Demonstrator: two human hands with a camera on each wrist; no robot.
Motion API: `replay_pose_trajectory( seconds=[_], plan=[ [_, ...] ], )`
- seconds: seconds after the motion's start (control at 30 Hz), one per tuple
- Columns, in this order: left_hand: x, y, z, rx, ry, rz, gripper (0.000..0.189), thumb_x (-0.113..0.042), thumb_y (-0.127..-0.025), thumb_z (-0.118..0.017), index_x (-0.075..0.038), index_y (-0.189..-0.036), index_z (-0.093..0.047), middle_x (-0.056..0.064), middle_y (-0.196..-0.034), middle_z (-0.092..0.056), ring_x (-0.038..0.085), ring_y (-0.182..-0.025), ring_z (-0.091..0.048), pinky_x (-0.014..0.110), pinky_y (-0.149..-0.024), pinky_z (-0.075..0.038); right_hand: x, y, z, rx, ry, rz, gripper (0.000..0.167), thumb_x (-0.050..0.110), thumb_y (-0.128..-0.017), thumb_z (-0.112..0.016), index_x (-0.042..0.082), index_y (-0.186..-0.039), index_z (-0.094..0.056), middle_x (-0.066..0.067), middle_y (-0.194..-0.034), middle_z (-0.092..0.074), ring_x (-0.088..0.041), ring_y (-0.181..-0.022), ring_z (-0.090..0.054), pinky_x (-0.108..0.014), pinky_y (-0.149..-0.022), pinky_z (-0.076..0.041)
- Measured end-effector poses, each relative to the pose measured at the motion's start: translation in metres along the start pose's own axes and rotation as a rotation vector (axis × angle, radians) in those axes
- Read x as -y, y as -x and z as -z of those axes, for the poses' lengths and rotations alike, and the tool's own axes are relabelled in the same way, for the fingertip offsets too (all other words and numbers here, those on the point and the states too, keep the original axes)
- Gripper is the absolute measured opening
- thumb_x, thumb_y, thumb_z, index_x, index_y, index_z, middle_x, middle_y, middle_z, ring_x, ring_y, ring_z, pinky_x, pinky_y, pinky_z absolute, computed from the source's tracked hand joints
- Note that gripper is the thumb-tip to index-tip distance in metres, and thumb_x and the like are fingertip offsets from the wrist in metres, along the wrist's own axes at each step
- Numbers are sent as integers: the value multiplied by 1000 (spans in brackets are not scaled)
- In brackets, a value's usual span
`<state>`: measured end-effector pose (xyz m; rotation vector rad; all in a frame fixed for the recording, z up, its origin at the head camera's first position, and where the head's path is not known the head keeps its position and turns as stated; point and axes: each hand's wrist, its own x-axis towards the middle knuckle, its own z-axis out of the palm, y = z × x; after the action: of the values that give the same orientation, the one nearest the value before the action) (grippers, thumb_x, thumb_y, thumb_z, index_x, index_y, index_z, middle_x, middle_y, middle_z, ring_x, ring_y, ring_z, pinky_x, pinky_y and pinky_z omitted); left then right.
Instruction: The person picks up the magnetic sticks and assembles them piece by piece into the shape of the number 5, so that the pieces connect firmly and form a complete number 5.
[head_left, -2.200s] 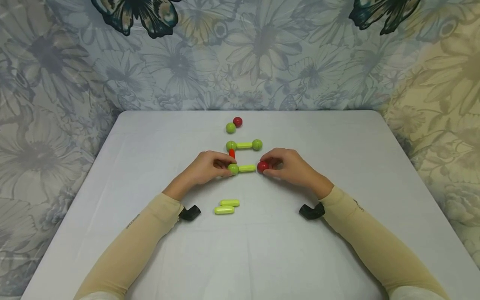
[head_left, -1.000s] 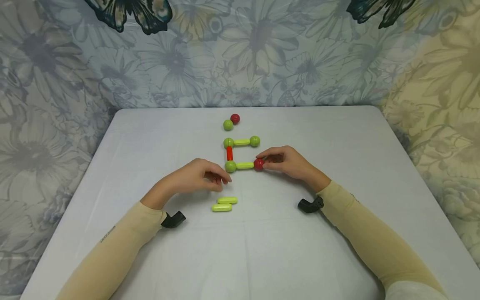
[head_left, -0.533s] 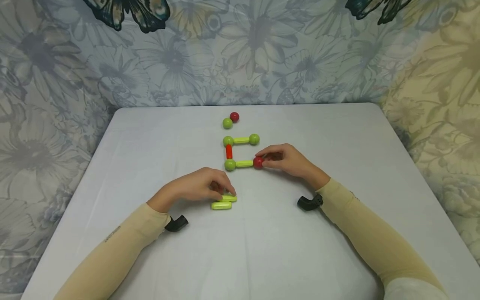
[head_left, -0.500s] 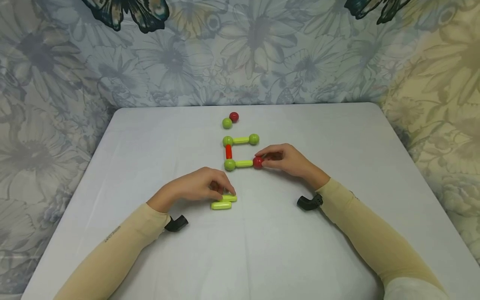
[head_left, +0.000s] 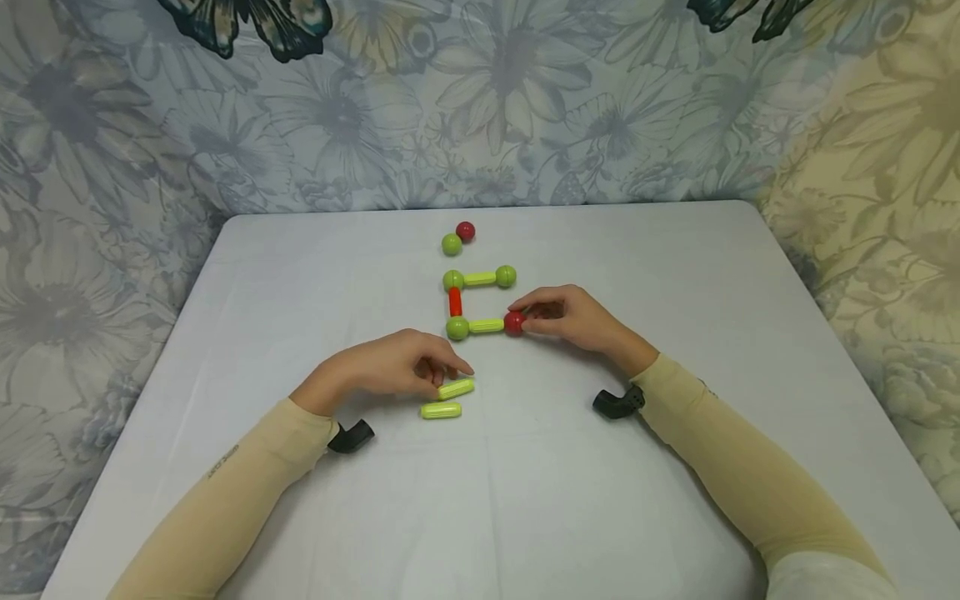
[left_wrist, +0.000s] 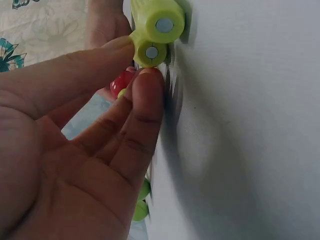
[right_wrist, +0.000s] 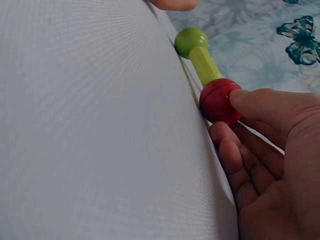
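Observation:
My left hand (head_left: 393, 364) pinches one yellow-green magnetic rod (head_left: 457, 388) between thumb and finger; the rod is tilted, its right end higher. In the left wrist view the metal disc in that rod's end (left_wrist: 150, 53) faces the camera. Just in front lies a second yellow-green rod (head_left: 441, 411). My right hand (head_left: 577, 318) holds a red ball (head_left: 513, 323) with thumb and fingertips. That ball sits at the right end of a yellow-green rod (head_left: 487, 326), whose other end meets a green ball (head_left: 457, 328).
From that green ball a red rod (head_left: 455, 302) runs back to another green ball (head_left: 453, 281). A further rod (head_left: 480, 278) joins it to a third green ball (head_left: 506, 276). Behind lie a loose green ball (head_left: 452, 244) and red ball (head_left: 465, 232) on the white table (head_left: 637, 500).
My left hand let go of the front green ball, came nearer to the loose rods and took one, turning it away from the other. My right hand keeps its hold on the red ball, now against the rod.

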<state>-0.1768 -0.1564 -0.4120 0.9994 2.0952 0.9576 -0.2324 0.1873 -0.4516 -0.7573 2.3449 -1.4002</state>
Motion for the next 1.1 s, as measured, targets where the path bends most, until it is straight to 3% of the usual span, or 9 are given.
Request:
replay_pose_trajectory(
  seconds=[0.27, 0.6, 0.73, 0.9, 1.1],
  plan=[
    [-6, -9, 4, 88, -62, 1, 53, 7, -92, -78, -15, -140, -75, -1, -102, -68, 14, -87, -64, 31, -81, -56, 1, 1, 0, 4, -21, 1, 30, 10, -100, -80, 11, -130, -80, -4, -122, -77, -22, -106, -68, -28, -91, -53],
    [-7, -17, 0, 36, -103, -8, 45, -2, -93, -84, -9, -136, -75, -1, -99, -67, 13, -85, -63, 29, -79, -55, 1, 1, 1, 12, -19, 3, 30, 11, -100, -81, 13, -130, -80, -1, -124, -76, -20, -111, -69, -29, -94, -54],
    [-9, -21, -2, -13, -138, -36, 40, -6, -92, -87, -10, -130, -76, -1, -94, -66, 13, -82, -62, 29, -76, -55, 0, 0, 0, 11, -17, 8, 30, 12, -100, -81, 13, -130, -80, -1, -127, -76, -20, -112, -69, -29, -94, -54],
    [-16, -29, -6, -142, -206, -73, 32, -12, -90, -89, -12, -119, -76, -2, -92, -65, 12, -79, -61, 29, -74, -54, -1, 1, -1, 9, -25, 10, 30, 13, -100, -81, 13, -130, -80, -2, -127, -76, -20, -113, -68, -28, -94, -54],
    [-34, -43, -14, -253, -316, -67, 44, -21, -90, -89, -5, -129, -77, 2, -101, -68, 10, -79, -61, 29, -76, -53, -1, 1, 0, 3, -25, 22, 30, 12, -100, -80, 11, -130, -80, -2, -126, -76, -20, -112, -70, -27, -93, -54]
  ],
)
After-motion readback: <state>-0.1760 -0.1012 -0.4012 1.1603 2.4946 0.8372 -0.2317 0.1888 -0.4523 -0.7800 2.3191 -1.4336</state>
